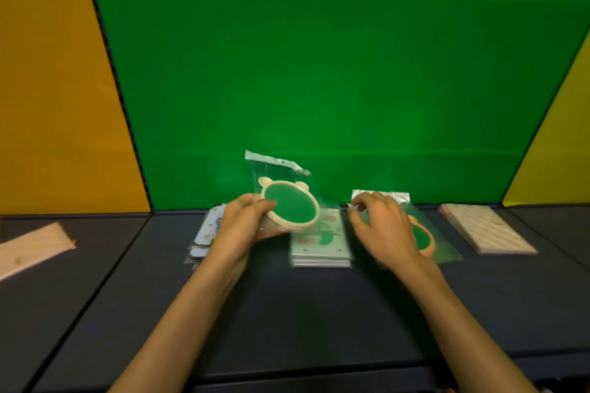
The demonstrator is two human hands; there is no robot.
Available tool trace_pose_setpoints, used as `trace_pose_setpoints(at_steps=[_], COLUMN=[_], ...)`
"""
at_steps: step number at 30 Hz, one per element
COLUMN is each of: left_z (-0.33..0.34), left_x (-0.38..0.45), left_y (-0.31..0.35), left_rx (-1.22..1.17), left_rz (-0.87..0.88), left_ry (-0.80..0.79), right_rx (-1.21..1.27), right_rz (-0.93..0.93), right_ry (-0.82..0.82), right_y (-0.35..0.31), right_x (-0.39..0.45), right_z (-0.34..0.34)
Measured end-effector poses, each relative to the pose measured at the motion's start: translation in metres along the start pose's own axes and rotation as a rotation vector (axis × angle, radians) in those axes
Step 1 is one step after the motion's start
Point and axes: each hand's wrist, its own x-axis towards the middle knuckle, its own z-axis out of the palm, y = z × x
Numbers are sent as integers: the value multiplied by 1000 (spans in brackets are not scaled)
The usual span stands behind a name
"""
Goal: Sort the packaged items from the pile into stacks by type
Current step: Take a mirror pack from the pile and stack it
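Near the tabletop's far edge, left hand clamps a round bagged mirror; right hand spread apart, near edge bare.

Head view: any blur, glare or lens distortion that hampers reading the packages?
Head view: wide-angle bending at the edges; the right hand is slightly motion-blurred; the clear bag of the round mirror in the left hand shows mild sheen; prints on the card stack are too soft to read.
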Motion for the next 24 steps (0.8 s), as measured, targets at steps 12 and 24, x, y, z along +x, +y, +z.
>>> trace_pose_setpoints(at_steps=[12, 24], left_z=[169, 203], left_x=[-12, 0], left_y=[-53, -81], left_rx=[72, 1223], left_rz=[-76, 230], left_ry=[-101, 150], right_rx=[-30, 34], right_rz=[82, 2], right_ry=[-29, -113], right_y=[160, 182], right_x=[-20, -24], right_z=[-64, -66])
